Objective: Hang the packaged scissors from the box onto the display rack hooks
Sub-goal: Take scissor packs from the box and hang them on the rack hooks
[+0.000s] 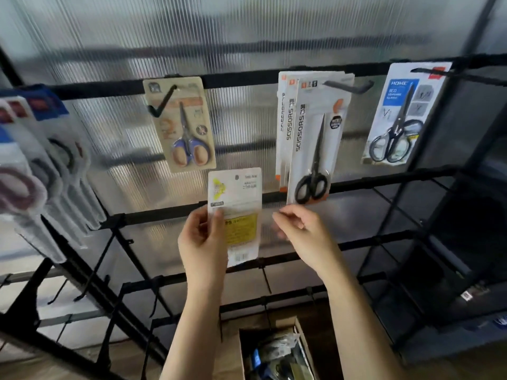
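At the bottom edge an open cardboard box point(270, 352) holds more packages. Above it, the left hand point(201, 246) grips a flat white package point(236, 212) by its left edge, thumb in front; its back faces the camera, with a yellow label and barcode. The package stands upright, long axis vertical, hang hole at top. The right hand point(303, 231) hovers just right of it, fingers loosely curled, holding nothing. Behind, the black display rack point(241, 79) carries hung scissors packages, blades up, on its hooks point(348, 86).
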Action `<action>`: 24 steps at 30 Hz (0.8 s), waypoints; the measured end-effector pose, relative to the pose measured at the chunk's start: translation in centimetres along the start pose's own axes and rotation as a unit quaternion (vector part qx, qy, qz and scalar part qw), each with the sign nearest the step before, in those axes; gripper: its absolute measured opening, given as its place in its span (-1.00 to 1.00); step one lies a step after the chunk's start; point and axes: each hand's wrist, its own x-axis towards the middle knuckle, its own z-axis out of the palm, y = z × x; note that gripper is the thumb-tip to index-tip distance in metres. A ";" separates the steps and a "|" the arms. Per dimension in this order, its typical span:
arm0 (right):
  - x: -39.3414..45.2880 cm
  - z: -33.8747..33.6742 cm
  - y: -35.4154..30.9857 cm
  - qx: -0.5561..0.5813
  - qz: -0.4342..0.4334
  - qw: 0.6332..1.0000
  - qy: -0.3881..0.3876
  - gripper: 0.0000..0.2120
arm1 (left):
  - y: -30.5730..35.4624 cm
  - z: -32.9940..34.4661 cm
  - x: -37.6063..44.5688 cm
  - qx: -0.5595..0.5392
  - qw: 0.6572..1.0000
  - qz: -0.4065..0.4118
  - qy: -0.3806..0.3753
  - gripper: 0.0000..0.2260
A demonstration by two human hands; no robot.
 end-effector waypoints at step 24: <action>-0.1 7.5 -8.5 0.115 -0.010 0.993 -0.012 -0.71 | 2.3 -4.9 2.7 0.138 0.925 0.320 -0.150 -0.86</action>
